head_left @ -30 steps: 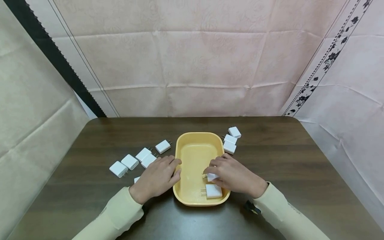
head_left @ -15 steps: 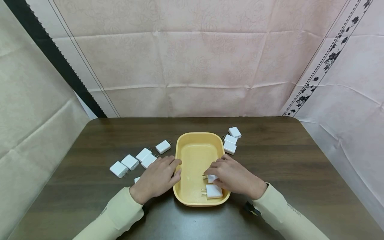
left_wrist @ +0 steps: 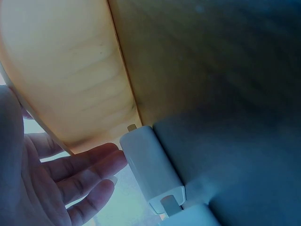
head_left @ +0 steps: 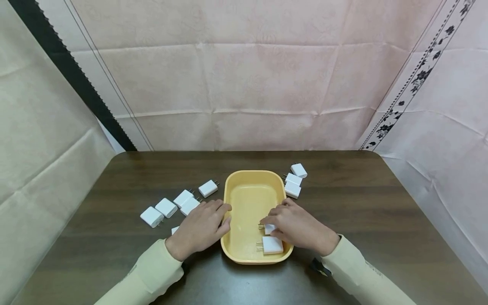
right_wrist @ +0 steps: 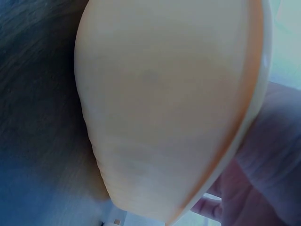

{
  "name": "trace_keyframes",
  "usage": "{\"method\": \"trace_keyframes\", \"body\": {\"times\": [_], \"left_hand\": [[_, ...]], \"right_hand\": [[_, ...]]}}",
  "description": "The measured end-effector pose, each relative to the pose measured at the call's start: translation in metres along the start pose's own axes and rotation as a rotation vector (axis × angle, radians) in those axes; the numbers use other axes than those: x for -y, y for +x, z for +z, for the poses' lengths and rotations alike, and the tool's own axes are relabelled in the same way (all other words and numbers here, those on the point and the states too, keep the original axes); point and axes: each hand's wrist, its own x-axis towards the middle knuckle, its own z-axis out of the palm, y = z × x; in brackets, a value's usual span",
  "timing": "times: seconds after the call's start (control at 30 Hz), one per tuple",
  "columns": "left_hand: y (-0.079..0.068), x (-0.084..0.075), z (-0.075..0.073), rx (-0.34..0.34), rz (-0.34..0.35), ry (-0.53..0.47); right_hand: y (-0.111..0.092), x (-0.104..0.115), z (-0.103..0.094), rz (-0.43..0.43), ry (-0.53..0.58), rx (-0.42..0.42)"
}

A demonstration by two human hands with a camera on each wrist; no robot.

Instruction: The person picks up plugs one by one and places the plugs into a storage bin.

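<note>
We see the right hand [head_left: 299, 222] over the right side of the tray [head_left: 247, 199], its fingers pinching the held plug [head_left: 269, 229] there; the near plug [head_left: 272, 245] lies just nearer in the tray. Our left hand [head_left: 201, 226] rests at the left rim, fingers loosely spread. On the bench [head_left: 343, 190], six left plugs [head_left: 166, 207] show, one partly hidden, and three right plugs [head_left: 293, 179] sit by the far right corner. Against a second ago, we find both hands unmoved; slightly less of the held plug shows.
</note>
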Motion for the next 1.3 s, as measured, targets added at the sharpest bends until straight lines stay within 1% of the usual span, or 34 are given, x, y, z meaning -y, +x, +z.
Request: {"method": "trace_keyframes", "body": {"times": [0.27,0.47,0.77,1.1,1.3], "left_hand": [[-0.0003,-0.0006,0.0,0.017,-0.013,-0.004],[-0.0006,-0.0004,-0.0001,0.01,-0.011,-0.003],[0.0006,0.0001,0.0004,0.0,0.002,0.002],[0.0009,-0.0004,-0.0004,0.022,-0.011,-0.012],[0.0011,0.0006,-0.0001,0.002,0.002,-0.002]], "right_hand": [[0.0002,0.0012,0.0008,-0.001,-0.011,0.011],[0.0008,0.0015,0.0006,0.008,-0.006,0.025],[0.0013,0.0008,0.0005,0.019,0.032,0.058],[0.0016,0.0001,0.0018,0.021,0.066,0.066],[0.0018,0.0008,0.0014,0.024,0.075,0.06]]}}
